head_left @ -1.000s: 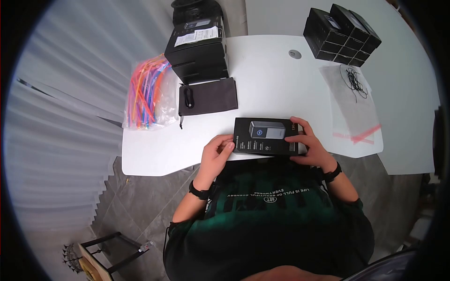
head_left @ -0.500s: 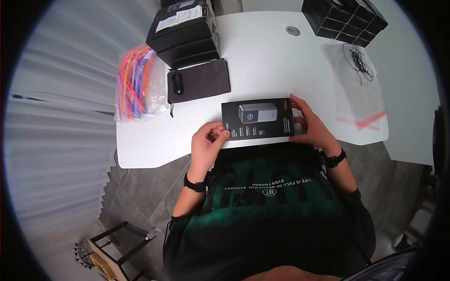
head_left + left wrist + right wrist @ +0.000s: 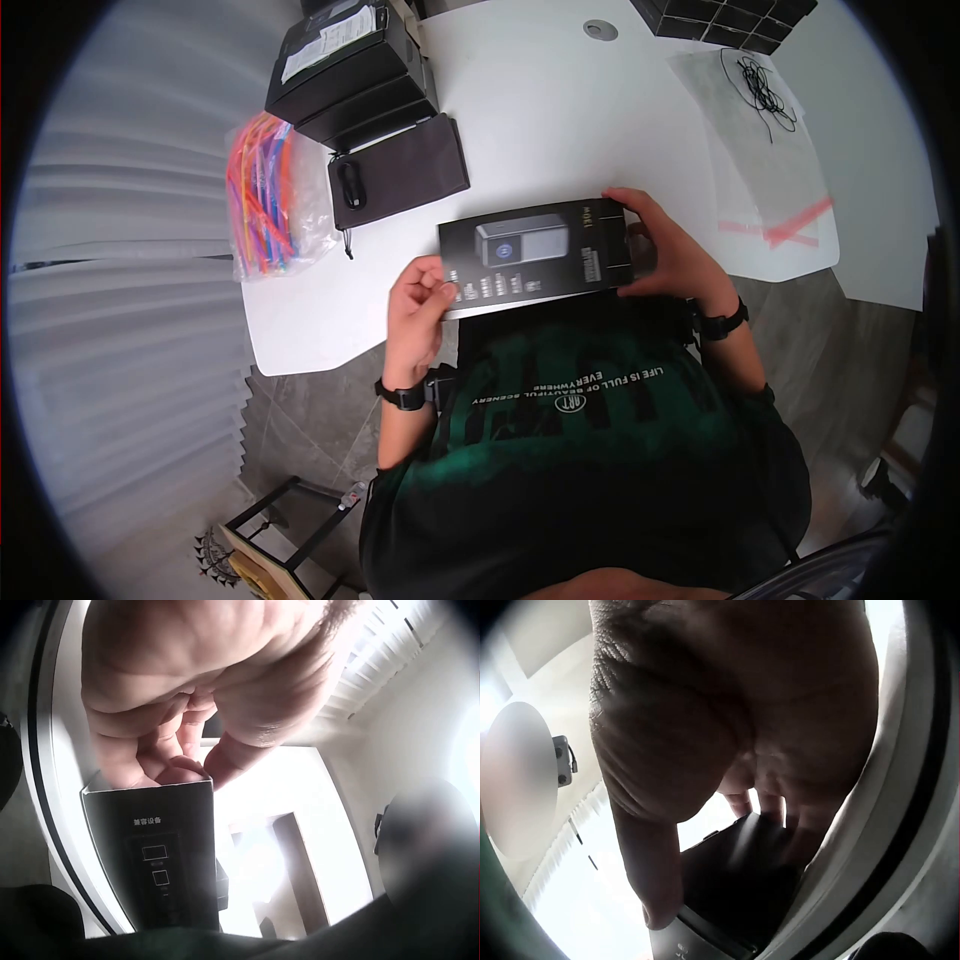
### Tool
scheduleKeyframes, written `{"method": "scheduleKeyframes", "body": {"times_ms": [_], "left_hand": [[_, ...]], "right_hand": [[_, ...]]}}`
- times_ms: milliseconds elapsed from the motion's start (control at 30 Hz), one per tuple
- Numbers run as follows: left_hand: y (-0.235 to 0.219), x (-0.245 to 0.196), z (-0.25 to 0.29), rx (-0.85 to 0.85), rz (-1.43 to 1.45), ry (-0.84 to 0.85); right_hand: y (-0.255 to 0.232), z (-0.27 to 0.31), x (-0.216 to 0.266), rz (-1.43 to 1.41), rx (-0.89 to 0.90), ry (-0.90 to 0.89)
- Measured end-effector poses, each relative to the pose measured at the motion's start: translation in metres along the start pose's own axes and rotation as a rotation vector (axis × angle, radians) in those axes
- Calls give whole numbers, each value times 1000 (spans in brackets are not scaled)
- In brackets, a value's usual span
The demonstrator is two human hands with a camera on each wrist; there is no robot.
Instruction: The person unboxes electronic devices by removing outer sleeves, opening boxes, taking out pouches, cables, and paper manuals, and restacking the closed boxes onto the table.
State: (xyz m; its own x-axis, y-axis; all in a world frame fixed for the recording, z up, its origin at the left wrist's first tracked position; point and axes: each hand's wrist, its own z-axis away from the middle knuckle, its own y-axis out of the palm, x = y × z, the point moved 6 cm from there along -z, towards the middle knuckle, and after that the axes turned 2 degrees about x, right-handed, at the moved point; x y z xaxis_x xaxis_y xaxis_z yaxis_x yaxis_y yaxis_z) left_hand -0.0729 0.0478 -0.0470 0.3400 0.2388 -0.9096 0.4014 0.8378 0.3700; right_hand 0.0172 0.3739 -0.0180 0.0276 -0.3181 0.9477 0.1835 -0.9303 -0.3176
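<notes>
A flat black box (image 3: pixel 535 248), printed with a picture of a grey device resembling a power bank, is held near the table's front edge, slightly slanted. My left hand (image 3: pixel 415 305) grips its left end, thumb on the printed face and fingers curled at the end. The left wrist view shows this hand (image 3: pixel 202 690) with fingertips right at the rim of the box (image 3: pixel 169 847). My right hand (image 3: pixel 675 255) spans the right end, fingers at the far corner and thumb at the near one. In the right wrist view the box (image 3: pixel 735 885) lies between thumb and fingers.
Behind the box lie a dark pouch (image 3: pixel 410 172) with a short black cable (image 3: pixel 350 186) on it and a bag of colourful strips (image 3: pixel 265 195). Large black boxes (image 3: pixel 350 80) stand back left, smaller black boxes (image 3: pixel 715 20) back right. Black cords (image 3: pixel 765 90) lie on clear plastic bags (image 3: pixel 740 150) at right.
My right fingers have come off the printed face to the box's far right corner. The box has shifted left and slanted, its right end now farther from me. The head view has shifted too.
</notes>
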Motion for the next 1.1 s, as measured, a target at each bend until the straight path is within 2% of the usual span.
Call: {"method": "scheduleKeyframes", "body": {"times_ms": [167, 233, 400, 467, 533, 600, 667, 733, 800, 867, 933, 967, 1000, 1033, 1100], "left_hand": [[-52, -29, 26, -98, -31, 8], [-70, -38, 37, -128, -25, 9], [-115, -56, 66, -311, -80, 103], [-131, -60, 71, -326, -103, 118], [-135, -77, 75, -469, -495, 245], [-121, -102, 79, -724, -904, 466], [-65, -125, 71, -502, -923, 621], [14, -122, 52, -53, -996, 597], [101, -104, 30, 352, -1229, 452], [151, -76, 11, 487, -1454, 513], [172, -57, -5, 484, -1520, 537], [177, -51, -13, 478, -1581, 562], [180, -47, -21, 487, -1585, 565], [181, -41, -29, 501, -1592, 504], [182, -38, -37, 531, -1588, 412]], "right_hand": [[-3, 6, 5, 24, -7, 22], [-3, 7, 5, 42, -4, -29], [-3, 7, 0, 17, 9, -15], [-3, 6, -1, 14, 4, -21], [-3, 6, -1, 24, 7, -28], [-3, 6, -3, 24, 5, -40], [-4, 6, -4, 23, 2, -47], [-4, 7, 0, -8, 37, -97], [-5, 9, -3, -71, 46, -132], [-4, 10, -8, -140, 52, -171], [-3, 10, -17, -478, 17, -155], [-2, 10, -18, -478, 8, -161], [0, 10, -21, -341, -38, -125], [-1, 10, -23, -206, -85, -86], [0, 11, -22, -194, -92, -85]]}}
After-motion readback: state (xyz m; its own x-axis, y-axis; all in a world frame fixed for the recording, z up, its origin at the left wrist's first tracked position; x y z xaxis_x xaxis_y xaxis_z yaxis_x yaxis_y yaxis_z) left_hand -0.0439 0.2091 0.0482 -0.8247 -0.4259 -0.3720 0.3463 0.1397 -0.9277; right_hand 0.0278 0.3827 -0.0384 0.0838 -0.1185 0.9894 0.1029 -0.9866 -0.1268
